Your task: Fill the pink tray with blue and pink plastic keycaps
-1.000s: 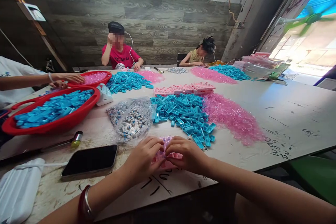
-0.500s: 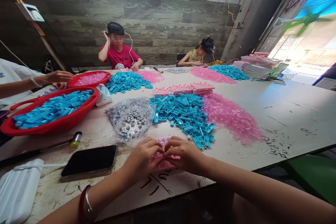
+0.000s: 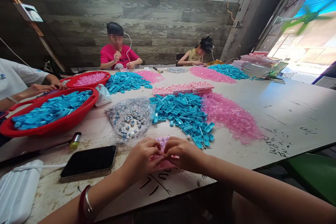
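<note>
My left hand and my right hand meet at the near edge of the table, thumbs and fingers closed in a pinch. Below and between them lies a pink block, with small purple-white pieces showing at its far end. Whatever the fingertips pinch is too small and covered to make out. Just beyond my hands spreads a heap of blue plastic pieces, shaped like little troughs. To its right is a pile of clear pink pieces.
Pink holed blocks stand behind the blue heap. A clear bag of small metallic parts, a phone, a hammer and a white power bank lie leftward. Red baskets sit by a co-worker's hands. Two people sit opposite.
My hands stay nearly in place over the pink block. The co-worker on the left has drawn their hands back from the red basket. The person opposite has lowered a raised hand.
</note>
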`<action>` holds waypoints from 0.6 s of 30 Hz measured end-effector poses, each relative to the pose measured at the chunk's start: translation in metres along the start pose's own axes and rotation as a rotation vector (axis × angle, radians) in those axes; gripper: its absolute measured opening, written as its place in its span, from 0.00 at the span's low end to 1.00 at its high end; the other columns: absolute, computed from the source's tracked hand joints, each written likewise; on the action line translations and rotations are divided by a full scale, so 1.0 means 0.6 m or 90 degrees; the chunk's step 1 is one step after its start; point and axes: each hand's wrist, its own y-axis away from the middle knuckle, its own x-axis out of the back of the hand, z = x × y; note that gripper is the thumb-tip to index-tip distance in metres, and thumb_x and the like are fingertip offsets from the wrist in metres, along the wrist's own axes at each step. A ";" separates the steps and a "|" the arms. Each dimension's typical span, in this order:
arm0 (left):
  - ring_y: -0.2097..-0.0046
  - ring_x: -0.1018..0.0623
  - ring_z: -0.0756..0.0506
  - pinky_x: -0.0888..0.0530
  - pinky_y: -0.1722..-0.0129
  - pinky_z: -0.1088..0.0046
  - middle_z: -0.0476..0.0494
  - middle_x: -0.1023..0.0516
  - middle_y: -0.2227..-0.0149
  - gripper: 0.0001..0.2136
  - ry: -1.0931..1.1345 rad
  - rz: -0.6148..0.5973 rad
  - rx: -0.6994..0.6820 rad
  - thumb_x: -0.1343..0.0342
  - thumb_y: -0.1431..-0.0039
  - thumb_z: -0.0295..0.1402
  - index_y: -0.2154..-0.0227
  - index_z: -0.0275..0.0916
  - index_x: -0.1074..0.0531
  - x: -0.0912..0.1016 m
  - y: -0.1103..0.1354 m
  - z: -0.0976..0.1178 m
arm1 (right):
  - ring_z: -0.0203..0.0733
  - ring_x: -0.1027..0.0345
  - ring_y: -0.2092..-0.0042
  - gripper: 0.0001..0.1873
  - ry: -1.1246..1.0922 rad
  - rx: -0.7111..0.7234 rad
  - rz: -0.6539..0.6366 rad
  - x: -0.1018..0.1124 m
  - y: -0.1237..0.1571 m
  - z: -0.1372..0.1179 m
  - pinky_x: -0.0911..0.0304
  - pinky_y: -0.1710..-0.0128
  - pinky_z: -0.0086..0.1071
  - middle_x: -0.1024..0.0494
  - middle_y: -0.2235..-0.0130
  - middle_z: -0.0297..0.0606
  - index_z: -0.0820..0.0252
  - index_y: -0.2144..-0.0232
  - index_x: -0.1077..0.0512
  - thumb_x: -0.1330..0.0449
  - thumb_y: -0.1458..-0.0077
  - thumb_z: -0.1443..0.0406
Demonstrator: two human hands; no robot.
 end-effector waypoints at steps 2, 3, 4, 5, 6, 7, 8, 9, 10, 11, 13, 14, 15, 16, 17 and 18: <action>0.63 0.27 0.47 0.30 0.63 0.70 0.46 0.24 0.66 0.05 -0.030 0.000 -0.004 0.41 0.46 0.34 0.74 0.39 0.24 0.002 -0.001 0.001 | 0.38 0.32 0.65 0.06 0.007 -0.004 -0.016 0.001 -0.002 -0.002 0.37 0.62 0.31 0.24 0.70 0.38 0.62 0.76 0.25 0.40 0.49 0.73; 0.64 0.27 0.47 0.31 0.64 0.70 0.46 0.24 0.66 0.06 -0.043 0.001 -0.007 0.41 0.46 0.35 0.74 0.40 0.24 0.004 -0.001 0.001 | 0.38 0.33 0.65 0.07 0.011 -0.007 -0.021 0.001 -0.003 -0.003 0.37 0.62 0.31 0.24 0.70 0.38 0.62 0.76 0.25 0.40 0.49 0.73; 0.64 0.27 0.47 0.31 0.64 0.70 0.46 0.23 0.67 0.06 -0.051 0.001 -0.009 0.41 0.46 0.35 0.74 0.40 0.24 0.004 -0.002 0.002 | 0.38 0.33 0.65 0.07 0.014 -0.009 -0.024 0.002 -0.004 -0.004 0.37 0.63 0.31 0.24 0.70 0.38 0.62 0.76 0.25 0.40 0.49 0.73; 0.65 0.27 0.47 0.31 0.65 0.70 0.47 0.23 0.67 0.06 -0.054 0.000 -0.010 0.41 0.46 0.35 0.75 0.40 0.24 0.005 -0.003 0.002 | 0.38 0.33 0.65 0.07 0.015 -0.008 -0.025 0.002 -0.004 -0.004 0.37 0.63 0.30 0.25 0.70 0.38 0.62 0.76 0.25 0.40 0.50 0.74; 0.65 0.27 0.47 0.30 0.65 0.70 0.47 0.23 0.67 0.06 -0.051 -0.002 -0.010 0.41 0.46 0.35 0.75 0.40 0.23 0.005 -0.004 0.001 | 0.37 0.33 0.65 0.07 0.013 -0.006 -0.026 0.002 -0.004 -0.004 0.37 0.64 0.30 0.25 0.70 0.38 0.62 0.76 0.25 0.40 0.50 0.74; 0.65 0.27 0.47 0.30 0.65 0.70 0.47 0.23 0.68 0.06 -0.044 -0.003 -0.008 0.41 0.46 0.34 0.75 0.40 0.23 0.004 -0.004 0.000 | 0.37 0.33 0.65 0.07 0.009 -0.003 -0.026 0.003 -0.005 -0.004 0.37 0.65 0.30 0.25 0.70 0.38 0.62 0.76 0.25 0.40 0.51 0.75; 0.65 0.27 0.47 0.30 0.65 0.70 0.47 0.23 0.68 0.06 -0.036 -0.004 -0.006 0.41 0.46 0.34 0.75 0.40 0.24 0.003 -0.004 -0.001 | 0.37 0.33 0.65 0.07 0.005 -0.002 -0.025 0.003 -0.005 -0.004 0.37 0.65 0.29 0.25 0.70 0.38 0.62 0.76 0.25 0.40 0.51 0.75; 0.65 0.27 0.47 0.30 0.65 0.70 0.47 0.23 0.68 0.06 -0.025 -0.004 -0.004 0.41 0.46 0.35 0.75 0.40 0.24 0.002 -0.004 -0.003 | 0.37 0.33 0.65 0.07 0.001 -0.002 -0.024 0.003 -0.005 -0.005 0.37 0.65 0.29 0.25 0.70 0.38 0.62 0.76 0.25 0.40 0.51 0.76; 0.65 0.27 0.47 0.30 0.64 0.70 0.48 0.23 0.68 0.06 -0.014 -0.003 -0.003 0.40 0.46 0.35 0.75 0.41 0.24 0.001 -0.004 -0.004 | 0.37 0.33 0.65 0.07 0.000 -0.004 -0.022 0.004 -0.004 -0.005 0.37 0.65 0.29 0.25 0.69 0.38 0.62 0.76 0.25 0.40 0.51 0.76; 0.65 0.27 0.47 0.30 0.64 0.70 0.48 0.23 0.68 0.05 -0.002 0.000 0.001 0.40 0.47 0.35 0.75 0.41 0.24 0.000 -0.004 -0.006 | 0.37 0.33 0.64 0.07 0.000 -0.007 -0.019 0.005 -0.004 -0.007 0.36 0.64 0.30 0.25 0.69 0.38 0.62 0.76 0.25 0.40 0.51 0.75; 0.65 0.27 0.48 0.30 0.64 0.70 0.48 0.23 0.68 0.05 0.017 0.005 0.009 0.39 0.48 0.35 0.74 0.41 0.24 -0.002 -0.003 -0.007 | 0.38 0.33 0.63 0.06 0.000 -0.009 -0.014 0.007 -0.005 -0.009 0.36 0.64 0.30 0.25 0.68 0.39 0.62 0.75 0.25 0.40 0.50 0.74; 0.65 0.27 0.48 0.30 0.63 0.70 0.48 0.23 0.68 0.05 0.023 0.005 0.010 0.39 0.48 0.35 0.74 0.40 0.24 -0.003 -0.003 -0.006 | 0.38 0.32 0.63 0.06 0.000 -0.008 -0.014 0.007 -0.005 -0.010 0.36 0.64 0.30 0.25 0.68 0.40 0.62 0.75 0.25 0.40 0.50 0.73; 0.65 0.27 0.47 0.31 0.63 0.70 0.48 0.24 0.68 0.05 0.023 0.004 0.010 0.40 0.47 0.35 0.75 0.40 0.24 -0.002 -0.004 -0.006 | 0.38 0.32 0.63 0.06 0.001 -0.007 -0.017 0.008 -0.005 -0.011 0.36 0.64 0.30 0.25 0.68 0.40 0.63 0.75 0.25 0.40 0.49 0.73; 0.65 0.27 0.47 0.31 0.64 0.70 0.48 0.24 0.68 0.06 0.021 0.000 0.009 0.40 0.47 0.34 0.75 0.40 0.25 -0.002 -0.005 -0.004 | 0.38 0.32 0.64 0.06 0.004 -0.007 -0.022 0.009 -0.006 -0.012 0.36 0.64 0.30 0.24 0.68 0.40 0.63 0.75 0.25 0.40 0.48 0.73; 0.65 0.27 0.47 0.31 0.64 0.71 0.48 0.24 0.69 0.06 0.018 -0.004 0.006 0.41 0.46 0.34 0.76 0.39 0.25 -0.001 -0.005 -0.003 | 0.38 0.32 0.64 0.07 0.009 -0.009 -0.028 0.009 -0.006 -0.012 0.36 0.64 0.30 0.24 0.69 0.40 0.63 0.75 0.25 0.41 0.48 0.73; 0.65 0.27 0.47 0.31 0.65 0.71 0.48 0.24 0.69 0.07 0.015 -0.008 0.003 0.41 0.46 0.34 0.77 0.39 0.25 0.000 -0.006 -0.002 | 0.38 0.32 0.64 0.08 0.013 -0.010 -0.032 0.009 -0.006 -0.012 0.36 0.64 0.30 0.24 0.69 0.39 0.63 0.76 0.25 0.41 0.48 0.74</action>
